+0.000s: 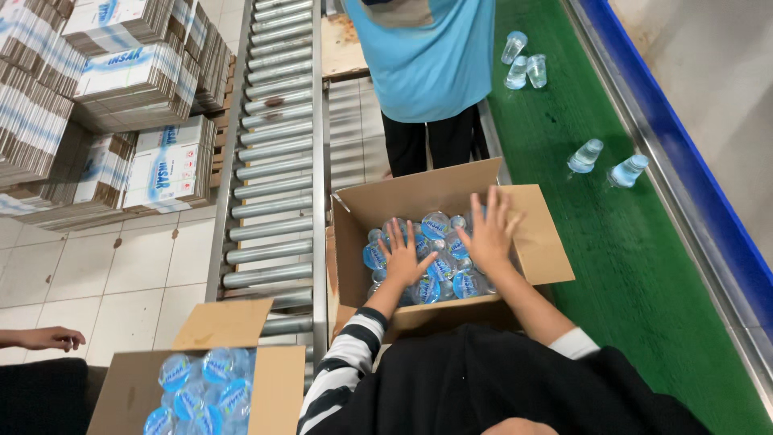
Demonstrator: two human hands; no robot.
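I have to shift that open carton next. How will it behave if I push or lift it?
The open carton looks packed with sealed water cups, so probably heavy for its size. Its flaps stand open, so the top likely flexes. Both hands, left and right, lie flat on the cups.

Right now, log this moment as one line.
left hand: flat on sealed cups | right hand: spread over cups | open carton: filled | green belt: loose cups
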